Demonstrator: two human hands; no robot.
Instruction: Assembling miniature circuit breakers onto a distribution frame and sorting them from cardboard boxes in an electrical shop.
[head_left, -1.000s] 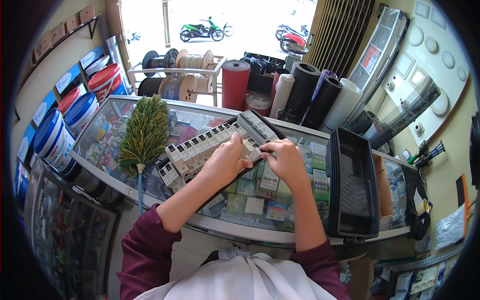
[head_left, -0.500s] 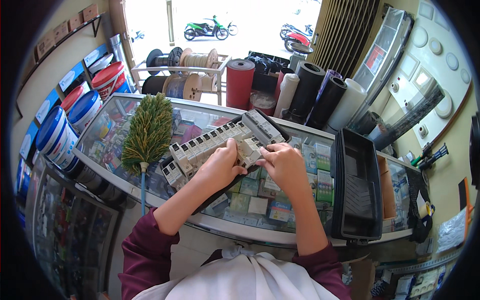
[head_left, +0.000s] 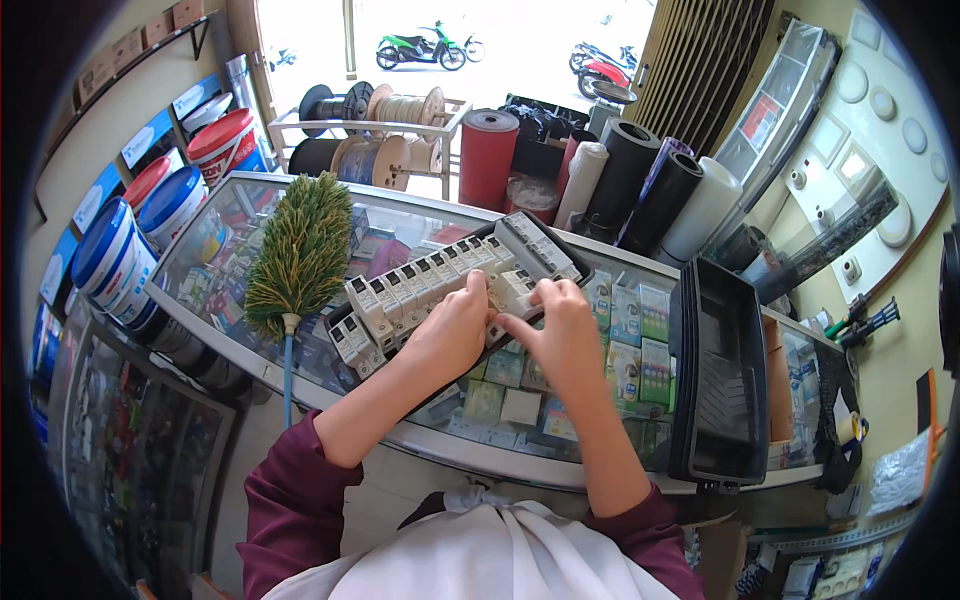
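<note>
A black tray (head_left: 334, 322) lies aslant on the glass counter, holding a long row of white circuit breakers (head_left: 408, 278) with dark levers. My left hand (head_left: 450, 328) rests over the tray's near side, its fingers bent against a breaker in the front row. My right hand (head_left: 563, 328) is closed at a white circuit breaker (head_left: 514, 290) near the tray's right end, fingertips on its top and thumb stretched toward my left thumb. What the left fingertips grip is partly hidden by the hand itself. Behind the right fingers sits a grey block of breakers (head_left: 538, 248).
The glass counter (head_left: 425, 436) displays several small boxes inside. A green-yellow duster (head_left: 298, 250) with a blue handle lies left of the tray. Stacked black paint trays (head_left: 722, 370) stand at the right. Rolls (head_left: 618, 178) and cable spools (head_left: 375, 165) line the far side.
The right hand's fingers have risen onto the breaker's top, and its thumb has shifted left toward the left hand. The whole view has shifted slightly. The left hand stays at the breakers.
</note>
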